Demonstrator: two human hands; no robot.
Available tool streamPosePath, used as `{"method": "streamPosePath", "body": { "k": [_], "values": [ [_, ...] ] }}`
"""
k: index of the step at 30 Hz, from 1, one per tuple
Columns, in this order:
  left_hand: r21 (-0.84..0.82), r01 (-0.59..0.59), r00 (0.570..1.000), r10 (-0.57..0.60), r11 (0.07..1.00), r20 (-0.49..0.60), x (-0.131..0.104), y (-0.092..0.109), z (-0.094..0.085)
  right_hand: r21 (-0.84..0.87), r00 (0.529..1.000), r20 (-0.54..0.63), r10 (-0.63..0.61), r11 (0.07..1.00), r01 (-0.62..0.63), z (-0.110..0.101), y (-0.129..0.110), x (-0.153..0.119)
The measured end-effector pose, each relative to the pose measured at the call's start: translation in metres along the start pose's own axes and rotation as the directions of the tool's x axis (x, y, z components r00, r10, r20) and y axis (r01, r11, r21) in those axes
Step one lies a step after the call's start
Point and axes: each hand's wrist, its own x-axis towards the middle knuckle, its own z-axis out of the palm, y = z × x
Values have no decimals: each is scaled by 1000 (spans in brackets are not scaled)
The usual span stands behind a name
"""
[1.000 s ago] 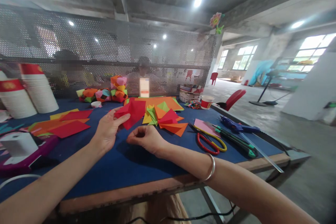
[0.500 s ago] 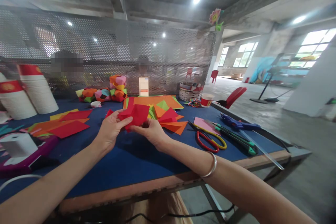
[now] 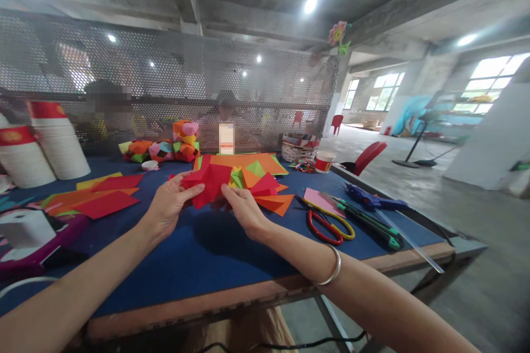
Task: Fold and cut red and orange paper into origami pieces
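My left hand (image 3: 168, 207) and my right hand (image 3: 244, 209) both pinch a folded red paper piece (image 3: 209, 182) held just above the blue table (image 3: 199, 253). The left hand grips its left edge with thumb and fingers. The right hand's fingertips hold its lower right edge. A silver bangle sits on my right wrist. Just behind the red piece lies a pile of folded paper pieces (image 3: 260, 182) in orange, green, yellow and red.
Scissors (image 3: 327, 223), a pink sheet (image 3: 321, 201), a blue glue gun (image 3: 370, 198) and a ruler lie at the right. Red and orange sheets (image 3: 95, 198), paper cup stacks (image 3: 41, 143) and a tape dispenser (image 3: 28, 229) stand left. Paper balls (image 3: 165, 146) and a mesh screen with people behind it close the back.
My right hand rose from the table, where it rested closed and empty, and took hold of the red paper piece that my left hand held alone.
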Motion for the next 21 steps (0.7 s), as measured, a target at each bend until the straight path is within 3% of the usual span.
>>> {"method": "streamPosePath", "body": {
  "k": [5, 10, 14, 21],
  "values": [
    [45, 19, 999, -21, 999, 37, 4, 1, -3, -1, 982, -175, -72, 997, 73, -8, -4, 6],
    [148, 107, 979, -130, 983, 158, 2, 3, -4, -12, 968, -218, -124, 992, 125, -14, -5, 10],
    [191, 130, 971, -164, 973, 175, 5, 2, -8, -70, 968, -192, -159, 987, 148, -18, -6, 10],
    [142, 96, 994, -102, 985, 33, 13, 5, -16, -197, 976, -46, -213, 960, 200, -11, -15, -1]
  ]
}}
